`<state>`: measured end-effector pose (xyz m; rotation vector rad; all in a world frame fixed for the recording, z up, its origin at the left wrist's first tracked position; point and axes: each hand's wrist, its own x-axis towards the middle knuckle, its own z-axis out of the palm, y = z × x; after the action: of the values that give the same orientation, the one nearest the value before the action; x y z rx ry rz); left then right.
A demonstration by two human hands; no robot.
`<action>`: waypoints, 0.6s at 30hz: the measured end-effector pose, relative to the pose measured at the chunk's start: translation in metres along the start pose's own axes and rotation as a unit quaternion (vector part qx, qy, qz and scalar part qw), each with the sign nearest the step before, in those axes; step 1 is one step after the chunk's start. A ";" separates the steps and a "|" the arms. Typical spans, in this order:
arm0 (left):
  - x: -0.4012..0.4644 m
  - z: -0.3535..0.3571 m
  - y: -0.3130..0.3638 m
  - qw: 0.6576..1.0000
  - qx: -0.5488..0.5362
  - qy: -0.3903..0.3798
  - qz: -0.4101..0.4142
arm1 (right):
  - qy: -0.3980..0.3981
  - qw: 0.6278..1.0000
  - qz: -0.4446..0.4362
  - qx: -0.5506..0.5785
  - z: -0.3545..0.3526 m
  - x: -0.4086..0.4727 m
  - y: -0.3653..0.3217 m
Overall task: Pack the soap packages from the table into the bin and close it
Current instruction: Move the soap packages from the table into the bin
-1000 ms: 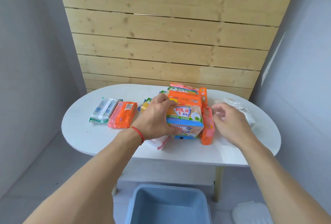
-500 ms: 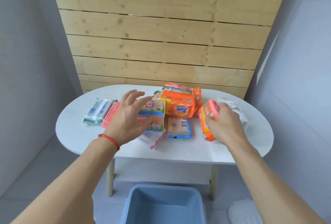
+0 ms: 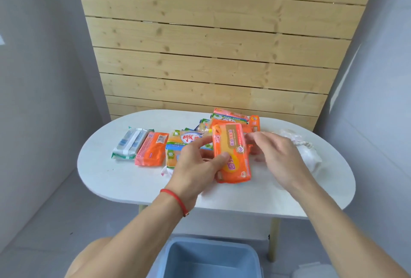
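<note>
An orange soap package (image 3: 231, 155) is held upright above the white oval table (image 3: 124, 180), with my left hand (image 3: 198, 166) gripping its left edge. My right hand (image 3: 275, 155) hovers just right of it, fingers spread, holding nothing. On the table's left lie a white-and-blue package (image 3: 130, 143) and an orange-pink package (image 3: 152, 152). A yellow-and-blue package (image 3: 181, 142) lies partly behind my left hand. More orange packages are piled at the back (image 3: 232, 116). The open blue bin (image 3: 173, 255) stands on the floor below the table's front edge.
A crumpled white plastic bag (image 3: 307, 151) lies on the table's right side. Part of a white lid (image 3: 311, 273) shows on the floor right of the bin. A wooden slat wall stands behind the table, with grey walls on both sides.
The orange package passed from my right hand to my left hand. My left hand let go of the yellow-and-blue package, which now lies on the table. My right hand opened.
</note>
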<state>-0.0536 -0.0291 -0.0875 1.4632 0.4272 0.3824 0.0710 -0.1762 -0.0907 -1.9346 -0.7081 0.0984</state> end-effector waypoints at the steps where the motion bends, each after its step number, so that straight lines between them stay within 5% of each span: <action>1: 0.002 -0.007 0.001 1.000 0.013 0.018 0.009 | 0.020 0.994 -0.020 -0.105 0.003 0.013 0.005; 6: 0.022 -0.047 0.007 0.984 0.082 0.141 0.073 | -0.137 0.917 -0.037 -0.373 0.031 0.073 0.009; 16: 0.072 -0.103 0.007 0.979 0.017 0.204 0.008 | -0.087 0.856 0.168 -0.481 -0.014 0.011 0.015; 18: 0.079 -0.115 0.009 0.976 -0.005 0.216 -0.024 | -0.081 0.835 0.152 -0.522 -0.014 0.010 0.009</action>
<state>-0.0428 0.1101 -0.0888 1.3536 0.8054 0.6662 0.0882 -0.1848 -0.0897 -3.1277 -0.5941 0.0768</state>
